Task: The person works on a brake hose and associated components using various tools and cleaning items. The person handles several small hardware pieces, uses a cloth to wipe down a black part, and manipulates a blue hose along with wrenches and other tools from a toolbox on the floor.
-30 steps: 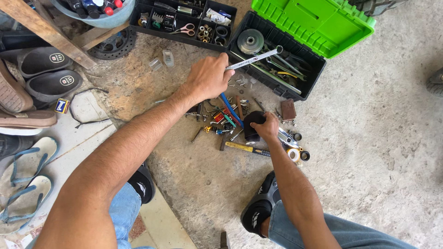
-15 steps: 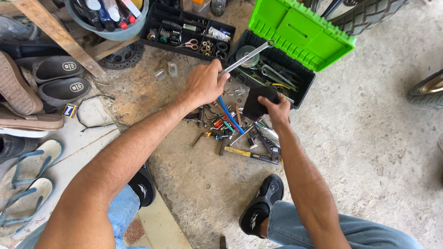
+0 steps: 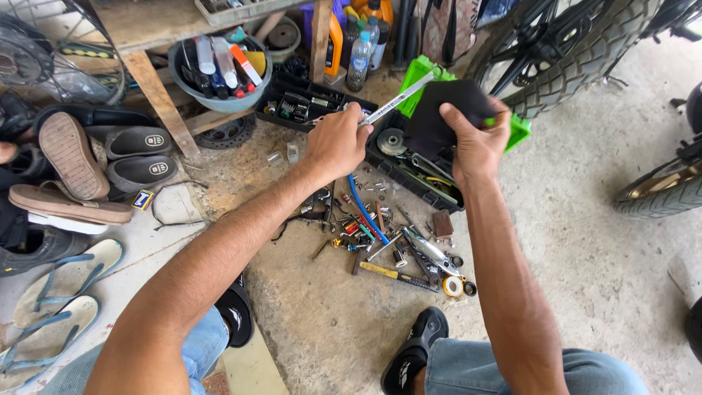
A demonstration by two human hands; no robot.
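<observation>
My left hand (image 3: 338,141) grips a long silver wrench (image 3: 401,96) by its lower end, the shaft pointing up and to the right. My right hand (image 3: 477,139) holds a black cloth-like piece (image 3: 446,108) raised in front of the open green-lidded toolbox (image 3: 521,129). The wrench's tip is close to the black piece. Below both hands, a scatter of small tools (image 3: 395,249) lies on the concrete floor: screwdrivers, pliers, bits and a roll of tape.
A black parts tray (image 3: 300,106) and a grey bowl of bottles (image 3: 219,69) sit behind the left hand. Sandals and shoes (image 3: 80,175) lie at left. A motorcycle tyre (image 3: 585,58) stands at the back right, another wheel (image 3: 662,194) at right.
My right hand has lifted the black piece from the floor up to the toolbox height. My left hand with the wrench has risen too, and the view has tilted up.
</observation>
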